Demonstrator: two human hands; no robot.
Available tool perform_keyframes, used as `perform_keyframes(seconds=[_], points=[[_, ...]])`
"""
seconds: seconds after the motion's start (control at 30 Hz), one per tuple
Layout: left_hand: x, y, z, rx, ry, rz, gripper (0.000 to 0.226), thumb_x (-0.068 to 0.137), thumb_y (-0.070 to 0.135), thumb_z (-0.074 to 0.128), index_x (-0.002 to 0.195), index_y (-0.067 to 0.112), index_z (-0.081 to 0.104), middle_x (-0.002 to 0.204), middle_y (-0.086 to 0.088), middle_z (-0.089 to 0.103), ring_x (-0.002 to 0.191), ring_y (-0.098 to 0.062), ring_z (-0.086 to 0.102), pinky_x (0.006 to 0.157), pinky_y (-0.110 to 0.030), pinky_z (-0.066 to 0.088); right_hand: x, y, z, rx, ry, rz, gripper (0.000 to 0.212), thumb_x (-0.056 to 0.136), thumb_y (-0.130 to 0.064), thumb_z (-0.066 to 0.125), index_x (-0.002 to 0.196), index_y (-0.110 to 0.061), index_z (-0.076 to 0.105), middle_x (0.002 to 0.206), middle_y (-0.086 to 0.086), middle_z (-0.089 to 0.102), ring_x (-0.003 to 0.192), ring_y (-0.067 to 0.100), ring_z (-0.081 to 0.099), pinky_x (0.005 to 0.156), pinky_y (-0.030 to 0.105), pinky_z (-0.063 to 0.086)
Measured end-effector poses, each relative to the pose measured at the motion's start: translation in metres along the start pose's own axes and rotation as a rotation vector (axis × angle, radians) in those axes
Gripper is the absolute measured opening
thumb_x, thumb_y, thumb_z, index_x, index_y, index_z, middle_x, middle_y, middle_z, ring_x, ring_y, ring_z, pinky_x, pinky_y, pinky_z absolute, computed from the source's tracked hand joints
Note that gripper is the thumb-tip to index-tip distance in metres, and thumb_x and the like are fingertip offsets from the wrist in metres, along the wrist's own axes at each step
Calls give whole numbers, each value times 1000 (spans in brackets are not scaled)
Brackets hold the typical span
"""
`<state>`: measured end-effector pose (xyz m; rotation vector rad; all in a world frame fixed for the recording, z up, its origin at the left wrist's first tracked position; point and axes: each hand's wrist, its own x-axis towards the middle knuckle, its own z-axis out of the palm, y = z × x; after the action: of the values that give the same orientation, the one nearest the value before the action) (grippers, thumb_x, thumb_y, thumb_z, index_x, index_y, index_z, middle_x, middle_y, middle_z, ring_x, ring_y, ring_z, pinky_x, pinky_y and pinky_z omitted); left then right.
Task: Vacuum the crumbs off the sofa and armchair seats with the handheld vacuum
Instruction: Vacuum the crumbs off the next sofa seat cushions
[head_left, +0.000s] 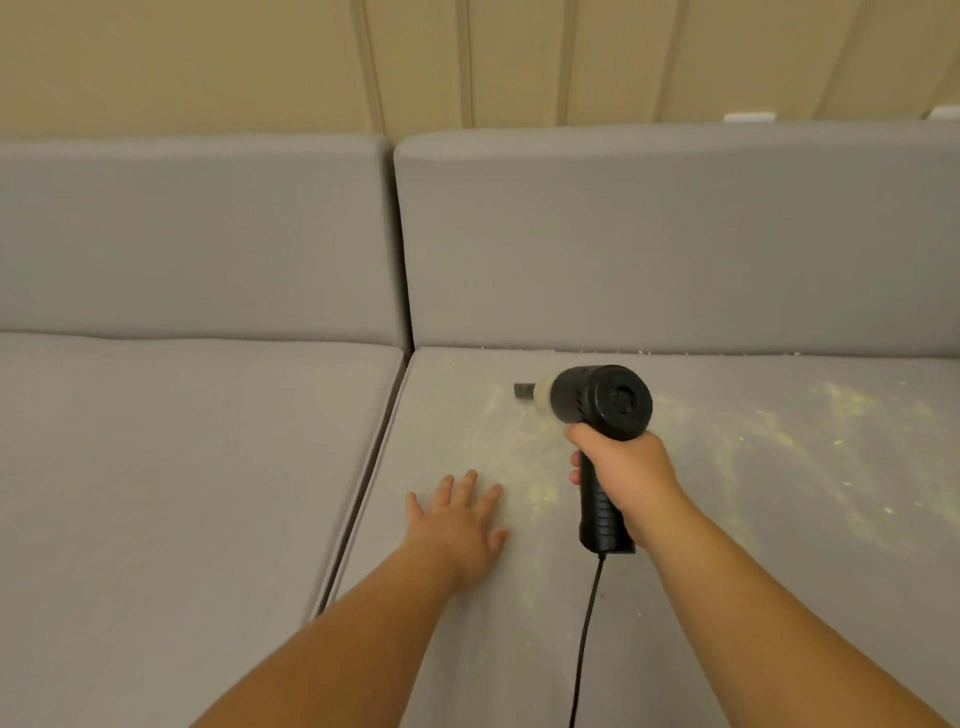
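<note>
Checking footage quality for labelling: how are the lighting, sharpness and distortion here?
Head view: warm, dim, even light, no glare; overall soft; wide-angle bends the sofa back; the crumbs show as pale smears; left hand slightly blurred.

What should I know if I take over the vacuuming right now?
Right hand grips the black handheld vacuum, nozzle pointing at the back of the right seat cushion.
Left hand rests flat and open on that cushion.
Crumbs lie scattered across it, mostly right of the vacuum, some along the back seam.
Left seat cushion looks clean.
Left: finish the right cushion, then the armchair, which is not in view.
</note>
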<state>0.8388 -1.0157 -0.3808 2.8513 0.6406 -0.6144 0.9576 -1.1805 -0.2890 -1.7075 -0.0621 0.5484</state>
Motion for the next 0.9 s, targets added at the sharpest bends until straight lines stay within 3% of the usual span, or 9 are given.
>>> perform_keyframes(seconds=[0.1, 0.23, 0.37, 0.53, 0.9], points=[[-1, -3, 5, 8, -2, -13, 65, 106, 60, 19, 164, 41, -2, 173, 2, -13, 159, -29, -10, 120, -71, -1, 5, 9, 9, -27, -14, -25, 13, 85, -20, 78, 90, -8, 74, 73, 9, 75, 70, 24, 71, 81, 46, 63], [-8, -7, 14, -6, 18, -42, 64, 105, 61, 20, 163, 43, -1, 173, 4, -10, 159, -29, -5, 120, -71, 3, 9, 11, 23, -66, -19, -53, 19, 83, -18, 78, 92, -1, 75, 71, 9, 72, 60, 19, 69, 72, 37, 61], [-15, -12, 34, -41, 57, -55, 64, 104, 63, 17, 162, 45, -4, 173, 5, -12, 159, -28, -9, 120, -70, 0, 5, 13, 29, -93, -50, -74, 17, 85, -18, 78, 94, -5, 76, 74, 9, 73, 61, 19, 70, 73, 37, 61], [-16, -23, 58, -121, 138, -24, 63, 104, 65, 17, 161, 49, -4, 172, 8, -15, 158, -23, -15, 120, -68, -9, -5, 26, 31, -106, 30, -106, 13, 81, -19, 77, 81, -7, 73, 69, 9, 72, 59, 20, 67, 68, 35, 57], [-13, -23, 57, -201, 141, -20, 62, 102, 68, 19, 160, 53, 4, 172, 13, -8, 159, -19, -12, 121, -66, -7, -27, 54, 17, -77, 88, -104, 22, 82, -21, 77, 88, 0, 74, 65, 7, 70, 55, 14, 67, 66, 33, 56]])
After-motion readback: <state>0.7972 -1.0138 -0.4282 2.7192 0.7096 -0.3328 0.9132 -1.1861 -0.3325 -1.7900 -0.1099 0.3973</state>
